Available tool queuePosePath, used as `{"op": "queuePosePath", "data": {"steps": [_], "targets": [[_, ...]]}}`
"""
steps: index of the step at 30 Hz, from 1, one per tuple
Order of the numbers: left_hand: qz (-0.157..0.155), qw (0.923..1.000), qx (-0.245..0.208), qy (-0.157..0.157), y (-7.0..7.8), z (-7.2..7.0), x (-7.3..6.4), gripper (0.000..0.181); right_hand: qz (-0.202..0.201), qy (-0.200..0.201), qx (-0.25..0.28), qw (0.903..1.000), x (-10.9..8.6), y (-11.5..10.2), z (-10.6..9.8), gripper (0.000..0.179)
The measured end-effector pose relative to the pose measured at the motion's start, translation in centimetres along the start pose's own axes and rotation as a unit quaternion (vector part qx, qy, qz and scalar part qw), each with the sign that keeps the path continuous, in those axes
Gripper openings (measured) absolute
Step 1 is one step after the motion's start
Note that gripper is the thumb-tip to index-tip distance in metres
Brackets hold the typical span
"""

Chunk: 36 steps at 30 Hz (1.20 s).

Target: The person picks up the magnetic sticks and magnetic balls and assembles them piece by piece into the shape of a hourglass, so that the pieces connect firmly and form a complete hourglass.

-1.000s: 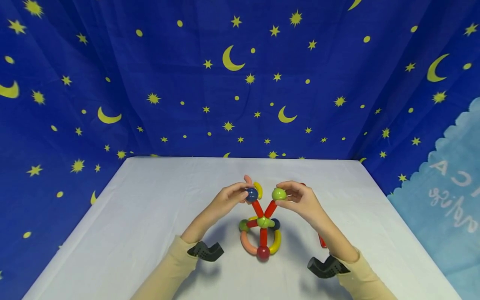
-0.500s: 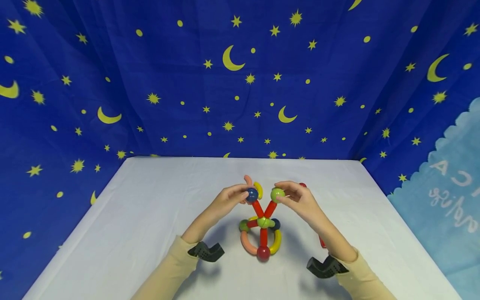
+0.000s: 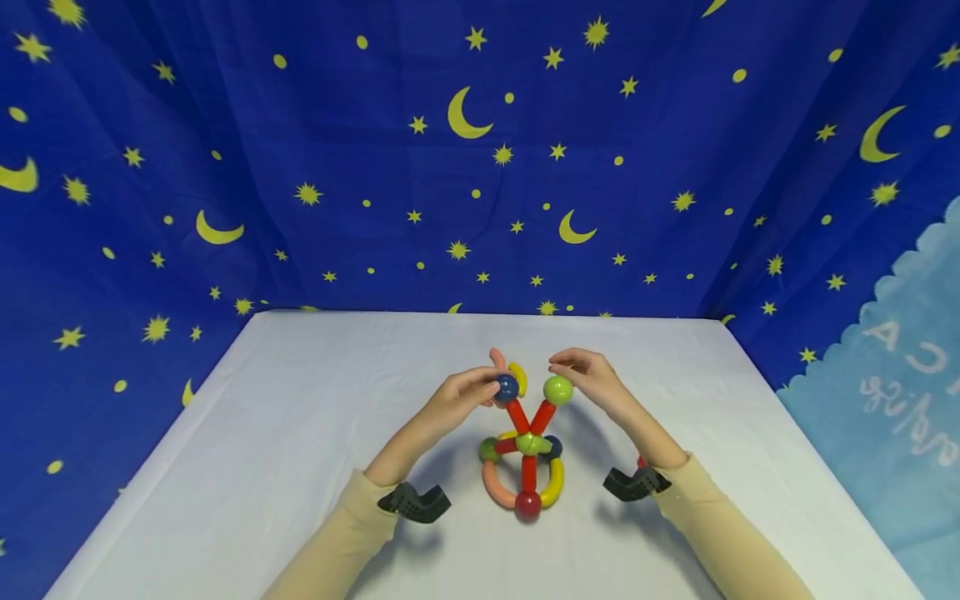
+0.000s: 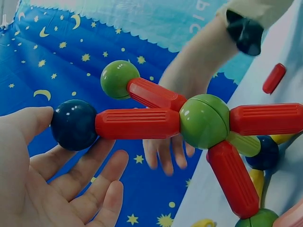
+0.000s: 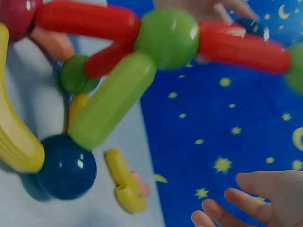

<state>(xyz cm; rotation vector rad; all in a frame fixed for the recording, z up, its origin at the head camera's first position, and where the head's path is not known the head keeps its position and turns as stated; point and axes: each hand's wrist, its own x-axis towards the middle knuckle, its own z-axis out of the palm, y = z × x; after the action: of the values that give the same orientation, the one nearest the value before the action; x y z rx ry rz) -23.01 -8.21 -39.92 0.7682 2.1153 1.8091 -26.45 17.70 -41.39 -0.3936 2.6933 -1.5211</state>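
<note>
A magnetic stick-and-ball structure stands on the table, with a ring of curved rods at its base and a green center ball (image 4: 204, 121) above. Two red rods slant up from that center. One carries a blue ball (image 3: 507, 387), which my left hand (image 3: 456, 404) pinches between thumb and fingers. The other bears a light green ball (image 3: 558, 390) on its tip. Just behind and right of it hovers my right hand (image 3: 600, 387), its fingers loosely bent and apart from the ball. The right wrist view shows this hand (image 5: 265, 198) holding nothing.
Loose yellow curved rods (image 5: 124, 182) and a pink curved piece (image 3: 497, 358) lie behind the structure. A loose red rod (image 4: 274, 78) is on the table to the right, mostly hidden by the right wrist in the head view. A starry blue curtain (image 3: 480, 167) hangs behind the table.
My right hand has let go of the light green ball and drawn up and back from it. The ball stays on its red rod. The left hand still holds the blue ball.
</note>
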Motion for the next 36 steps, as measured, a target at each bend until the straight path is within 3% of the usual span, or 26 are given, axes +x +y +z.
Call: {"op": "queuePosePath", "data": {"steps": [4, 8, 12, 22, 27, 33, 36], "targets": [[0.002, 1.0, 0.0, -0.002, 0.0, 0.0, 0.0, 0.041, -0.032, -0.059, -0.03, 0.9973, 2.1, 0.5, 0.4, 0.029], [-0.003, 1.0, 0.004, -0.003, -0.2, 0.0, -0.1, 0.041, -0.035, -0.121, -0.047, 0.9909, 4.0, 1.3, 1.4, 0.03], [-0.007, 0.9999, 0.006, -0.004, -0.3, 0.1, -0.2, 0.042, -0.03, -0.142, -0.068, 0.9871, 5.3, 2.9, 2.6, 0.028], [-0.004, 1.0, 0.005, -0.003, 0.0, -0.1, -0.2, 0.041, -0.001, -0.116, -0.096, 0.9886, 6.5, 4.3, 4.1, 0.014], [-0.012, 0.9999, 0.006, 0.0, 0.0, 0.0, -0.3, 0.041, 0.027, -0.071, -0.108, 0.9913, 6.1, 4.6, 4.1, 0.01], [-0.018, 0.9998, -0.001, 0.002, 0.0, 0.1, -0.2, 0.04, 0.056, -0.038, -0.13, 0.9892, 5.1, 4.1, 3.2, 0.018], [-0.006, 1.0, 0.001, 0.001, 0.0, 0.1, -0.2, 0.04, 0.072, -0.029, -0.108, 0.9911, 4.7, 3.3, 2.1, 0.017]]}}
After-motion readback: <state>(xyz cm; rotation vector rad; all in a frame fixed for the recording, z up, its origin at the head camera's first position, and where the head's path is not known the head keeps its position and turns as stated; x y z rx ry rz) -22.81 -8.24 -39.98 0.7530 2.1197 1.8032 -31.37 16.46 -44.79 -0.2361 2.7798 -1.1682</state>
